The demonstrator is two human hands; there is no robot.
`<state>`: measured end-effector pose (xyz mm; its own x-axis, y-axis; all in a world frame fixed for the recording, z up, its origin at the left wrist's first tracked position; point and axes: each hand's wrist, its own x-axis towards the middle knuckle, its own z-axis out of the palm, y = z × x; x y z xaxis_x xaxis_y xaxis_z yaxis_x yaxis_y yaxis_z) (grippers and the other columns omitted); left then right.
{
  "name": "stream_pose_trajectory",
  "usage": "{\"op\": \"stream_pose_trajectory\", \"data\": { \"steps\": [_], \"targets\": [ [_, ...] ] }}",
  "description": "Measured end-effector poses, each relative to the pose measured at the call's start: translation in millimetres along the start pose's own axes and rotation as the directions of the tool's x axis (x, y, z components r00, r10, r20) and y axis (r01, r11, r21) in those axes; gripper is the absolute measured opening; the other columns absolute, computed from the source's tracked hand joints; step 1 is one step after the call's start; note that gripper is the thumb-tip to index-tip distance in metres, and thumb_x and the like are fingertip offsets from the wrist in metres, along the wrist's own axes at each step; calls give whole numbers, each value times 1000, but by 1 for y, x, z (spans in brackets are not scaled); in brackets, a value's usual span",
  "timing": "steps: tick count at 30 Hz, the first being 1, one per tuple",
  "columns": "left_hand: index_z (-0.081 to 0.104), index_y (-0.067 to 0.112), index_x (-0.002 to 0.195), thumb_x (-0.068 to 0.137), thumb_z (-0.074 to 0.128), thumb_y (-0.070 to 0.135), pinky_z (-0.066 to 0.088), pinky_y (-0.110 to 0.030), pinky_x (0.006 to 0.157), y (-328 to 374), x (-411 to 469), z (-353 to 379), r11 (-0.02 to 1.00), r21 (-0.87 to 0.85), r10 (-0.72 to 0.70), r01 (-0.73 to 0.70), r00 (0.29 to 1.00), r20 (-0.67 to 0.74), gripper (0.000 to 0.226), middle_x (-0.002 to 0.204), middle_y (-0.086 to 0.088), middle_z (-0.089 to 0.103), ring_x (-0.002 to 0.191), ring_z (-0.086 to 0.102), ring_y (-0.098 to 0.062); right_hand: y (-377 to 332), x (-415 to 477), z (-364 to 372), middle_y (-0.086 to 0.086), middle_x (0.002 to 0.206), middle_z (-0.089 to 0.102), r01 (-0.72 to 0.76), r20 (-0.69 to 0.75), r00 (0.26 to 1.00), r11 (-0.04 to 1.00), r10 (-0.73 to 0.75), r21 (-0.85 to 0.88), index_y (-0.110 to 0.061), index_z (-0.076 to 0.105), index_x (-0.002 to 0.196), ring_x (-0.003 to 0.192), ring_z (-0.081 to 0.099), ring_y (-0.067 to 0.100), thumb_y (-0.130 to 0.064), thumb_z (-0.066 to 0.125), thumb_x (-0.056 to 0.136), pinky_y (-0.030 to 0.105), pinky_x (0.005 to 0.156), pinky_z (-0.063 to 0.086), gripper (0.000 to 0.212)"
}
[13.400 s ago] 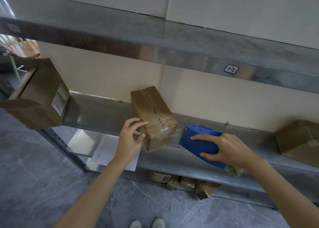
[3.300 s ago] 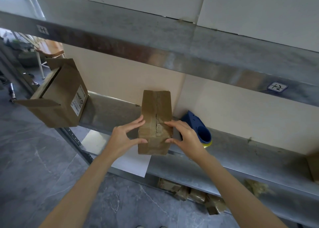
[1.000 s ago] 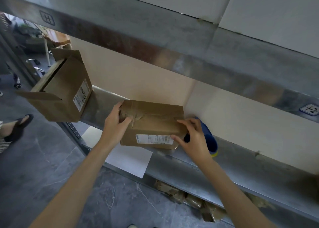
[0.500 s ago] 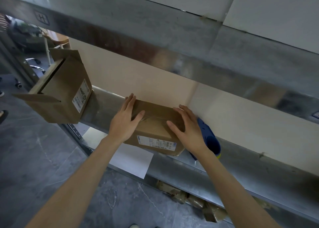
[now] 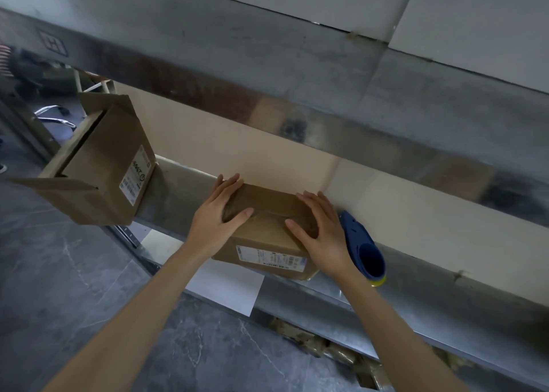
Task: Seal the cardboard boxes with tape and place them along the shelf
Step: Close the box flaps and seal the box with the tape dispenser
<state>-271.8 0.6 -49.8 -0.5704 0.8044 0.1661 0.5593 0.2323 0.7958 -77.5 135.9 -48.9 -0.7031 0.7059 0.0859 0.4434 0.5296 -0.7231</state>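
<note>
Head view: both hands [image 5: 221, 213] flat, fingers straight, atop cardboard box [image 5: 267, 228].

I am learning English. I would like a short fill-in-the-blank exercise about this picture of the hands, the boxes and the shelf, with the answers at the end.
1. The left hand and the right hand rest flat on the ____ face of the cardboard box.
2. The tape dispenser lying just right of that box is ____ in colour.
3. The other box, at the left end of the shelf, has its flaps ____.

Missing words: top; blue; open.
</note>
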Motion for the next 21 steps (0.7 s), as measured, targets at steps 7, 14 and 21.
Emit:
{"op": "stream_pose_trajectory", "data": {
  "steps": [7, 14, 21],
  "targets": [
    [57, 26, 136, 83, 76, 41, 27, -38, 114, -7, 1, 3, 994, 56, 95, -93, 995, -40, 59, 150, 17, 44, 150, 18, -8, 1, 1, 1, -22, 149, 34, 7, -31, 1000, 1000, -7, 6, -40, 50, 136, 144, 13, -3, -69, 46, 83, 25, 113, 15, 61],
    [59, 25, 134, 78, 78, 44, 29, -44, 117, -7, 0, 2, 997, 5, 73, -73, 996, -44, 61, 149, 16, 45, 149, 21, -7, 3, 2, 1, -24, 145, 33, 22, -20, 1000, 999, -22, -28, -42, 49, 135, 140, 23, 0, -62, 54, 88, 25, 109, 23, 52],
    [62, 20, 122, 76, 76, 50, 48, -36, 101, 3, -17, 7, 997, 42, 70, -62, 969, -236, 57, 136, 10, 52, 129, 46, -13, 1, 1, 0, -25, 139, 32, 10, -9, 1000, 999, -10, -46, -45, 46, 135, 131, 28, -3, -60, 56, 88, 23, 106, 27, 50]
  ]
}}
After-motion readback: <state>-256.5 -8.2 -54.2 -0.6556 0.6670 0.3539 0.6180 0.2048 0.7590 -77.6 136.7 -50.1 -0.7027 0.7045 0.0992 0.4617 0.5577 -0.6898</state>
